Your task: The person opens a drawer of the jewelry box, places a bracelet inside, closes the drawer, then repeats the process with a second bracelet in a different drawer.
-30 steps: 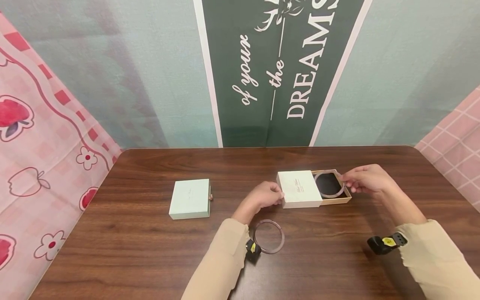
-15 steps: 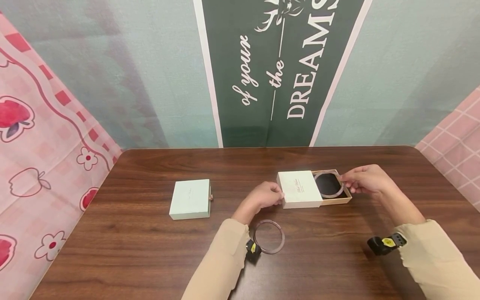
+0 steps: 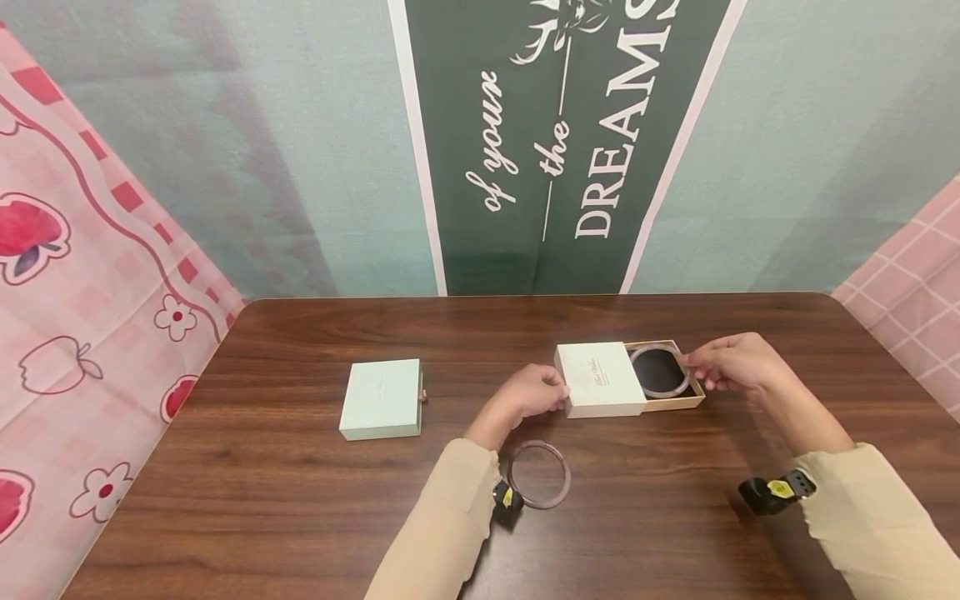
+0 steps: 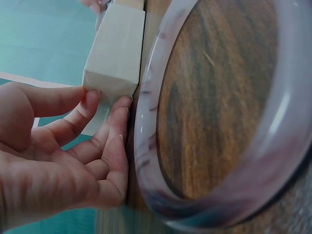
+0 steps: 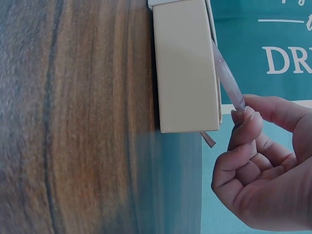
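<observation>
Fingers of my right hand (image 3: 735, 362) are nearly closed, thumb and fingertip pinching the rim of a pale mauve bangle (image 5: 227, 75) on the side farthest from the white sleeve (image 3: 592, 367). That bangle sits tilted at the open drawer (image 5: 189, 73) jutting from the sleeve's right, its pinched edge higher than the drawer wall. My left hand (image 3: 525, 390) has bent fingers, the tips holding the sleeve's left end.

I judge the bangle to be stone or glass: rigid, fairly heavy for its size, smooth enough to slip, and apt to chip if knocked. Its outer rim seems the place to take hold, since thumb and fingertip can close across the band; a light, steady pinch should do. The sleeve looks like stiff, light card that could skid, so a steadying hold suits it.

On the dark wood-grained surface (image 3: 300, 500), a second bangle (image 4: 147, 122) lies nearer me than the sleeve, just beside my left wrist, and a mint box (image 3: 382, 396) sits well to the sleeve's left. Behind the sleeve hangs teal cloth (image 3: 322, 167) with a dark green panel (image 3: 495, 258) of white lettering; pink fruit-patterned cloth (image 3: 112, 417) hangs far to its left.
</observation>
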Tool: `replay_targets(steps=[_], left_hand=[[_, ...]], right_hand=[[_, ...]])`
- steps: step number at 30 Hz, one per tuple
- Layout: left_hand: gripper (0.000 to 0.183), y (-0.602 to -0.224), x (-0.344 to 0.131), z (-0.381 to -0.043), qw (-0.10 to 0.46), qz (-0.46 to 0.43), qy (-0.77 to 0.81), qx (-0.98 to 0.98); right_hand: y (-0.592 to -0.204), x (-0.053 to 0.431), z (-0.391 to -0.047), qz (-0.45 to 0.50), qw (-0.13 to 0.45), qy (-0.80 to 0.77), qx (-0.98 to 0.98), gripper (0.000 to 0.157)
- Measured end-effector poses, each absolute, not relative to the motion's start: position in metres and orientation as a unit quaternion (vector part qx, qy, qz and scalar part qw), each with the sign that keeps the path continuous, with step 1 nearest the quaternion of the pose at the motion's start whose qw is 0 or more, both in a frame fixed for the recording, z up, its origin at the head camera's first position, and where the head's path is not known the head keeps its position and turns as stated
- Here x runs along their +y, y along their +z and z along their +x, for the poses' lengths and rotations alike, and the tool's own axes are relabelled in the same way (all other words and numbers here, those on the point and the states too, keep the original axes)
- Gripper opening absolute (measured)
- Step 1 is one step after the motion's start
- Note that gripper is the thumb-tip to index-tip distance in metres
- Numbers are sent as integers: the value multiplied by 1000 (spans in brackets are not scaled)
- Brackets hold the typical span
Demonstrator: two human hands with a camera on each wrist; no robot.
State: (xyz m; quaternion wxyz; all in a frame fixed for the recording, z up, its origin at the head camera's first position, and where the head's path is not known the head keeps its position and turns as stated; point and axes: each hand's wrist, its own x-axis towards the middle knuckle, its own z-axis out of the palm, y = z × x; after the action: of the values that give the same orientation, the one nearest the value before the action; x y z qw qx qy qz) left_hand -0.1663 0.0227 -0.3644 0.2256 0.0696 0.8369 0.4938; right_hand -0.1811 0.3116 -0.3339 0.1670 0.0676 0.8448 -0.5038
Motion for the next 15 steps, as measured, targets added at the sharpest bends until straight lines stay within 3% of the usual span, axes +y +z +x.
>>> replay_targets(steps=[15], left_hand=[[19, -364, 23, -167, 228, 71, 492, 837]], right_hand=[[-334, 314, -181, 70, 179, -504, 842, 12]])
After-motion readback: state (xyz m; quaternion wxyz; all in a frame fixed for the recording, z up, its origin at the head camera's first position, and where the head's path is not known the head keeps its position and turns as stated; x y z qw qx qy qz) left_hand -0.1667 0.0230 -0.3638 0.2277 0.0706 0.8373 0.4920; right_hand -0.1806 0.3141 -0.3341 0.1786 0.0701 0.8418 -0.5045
